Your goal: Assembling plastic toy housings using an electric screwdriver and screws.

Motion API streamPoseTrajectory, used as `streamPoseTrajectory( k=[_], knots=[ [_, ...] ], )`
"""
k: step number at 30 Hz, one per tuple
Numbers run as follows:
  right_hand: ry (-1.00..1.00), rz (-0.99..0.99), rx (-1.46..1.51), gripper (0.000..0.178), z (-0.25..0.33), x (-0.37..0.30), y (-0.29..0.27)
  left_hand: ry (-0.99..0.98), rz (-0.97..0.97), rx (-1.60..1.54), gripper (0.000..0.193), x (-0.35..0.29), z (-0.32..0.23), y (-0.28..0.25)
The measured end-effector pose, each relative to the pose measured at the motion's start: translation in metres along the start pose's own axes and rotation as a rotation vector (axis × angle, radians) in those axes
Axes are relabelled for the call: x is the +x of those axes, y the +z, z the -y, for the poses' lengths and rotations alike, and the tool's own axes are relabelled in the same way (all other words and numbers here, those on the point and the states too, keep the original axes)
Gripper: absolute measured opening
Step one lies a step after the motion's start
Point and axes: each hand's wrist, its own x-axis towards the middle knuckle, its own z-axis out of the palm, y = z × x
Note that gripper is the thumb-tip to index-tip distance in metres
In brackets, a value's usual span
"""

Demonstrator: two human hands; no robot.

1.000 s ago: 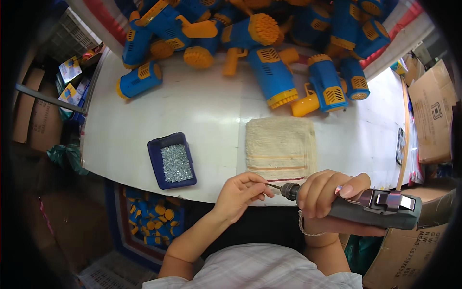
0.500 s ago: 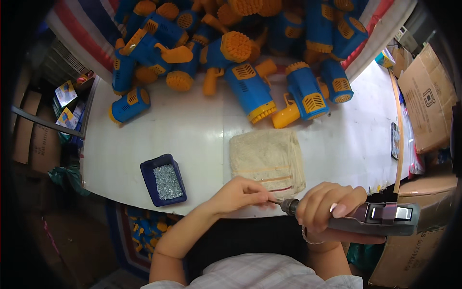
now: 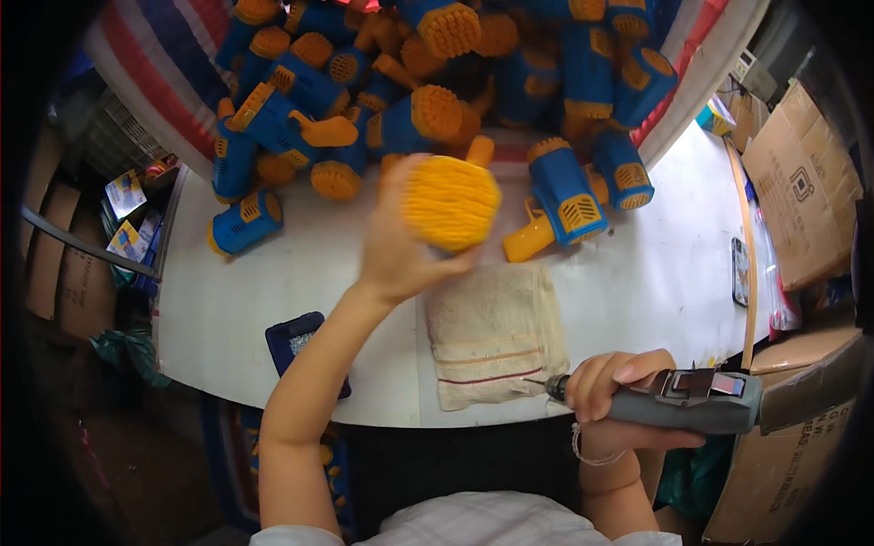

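Note:
My left hand point(image 3: 390, 238) is wrapped round a toy bubble gun point(image 3: 451, 202), lifted over the far side of the folded beige towel point(image 3: 487, 332). Its knobbly yellow front faces me; the hand is blurred and most of the blue body is hidden. My right hand point(image 3: 608, 384) grips a grey electric screwdriver point(image 3: 683, 408) near the table's front edge, its thin bit pointing left over the towel's near right corner. A dark blue tray point(image 3: 282, 350) of small silver screws point(image 3: 299, 342) stands at the left, partly covered by my left forearm.
Many blue and orange bubble guns point(image 3: 291, 136) are heaped at the table's far side, spilling from a striped sheet point(image 3: 141, 68). One bubble gun point(image 3: 246, 223) lies apart at left, another point(image 3: 566, 196) behind the towel. A phone point(image 3: 740, 271) lies by the right edge, near cardboard boxes point(image 3: 801, 187).
My left hand has gone from the screwdriver's bit up to the far side and taken hold of a bubble gun. The screwdriver has shifted slightly in my right hand.

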Motion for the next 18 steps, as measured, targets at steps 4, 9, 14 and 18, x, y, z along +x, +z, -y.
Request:
streamPoseTrajectory(
  k=[4, 9, 14, 18],
  knots=[
    [-0.004, 0.064, 0.034, 0.084, -0.005, -0.002, -0.006, -0.669, 0.028, -0.675, 0.067, -0.07, -0.006, -0.058],
    [0.096, 0.071, 0.033, 0.092, -0.042, -0.002, -0.014, -0.946, -0.125, -0.578, 0.054, -0.125, 0.009, -0.061],
    [0.093, 0.082, -0.008, 0.098, -0.058, -0.001, -0.006, -0.151, 0.376, 0.337, 0.04, -0.111, -0.029, -0.028],
    [0.095, 0.131, 0.129, 0.073, -0.064, -0.001, 0.0, -0.066, 0.533, 0.41, 0.033, -0.113, -0.035, 0.006]
  ],
)
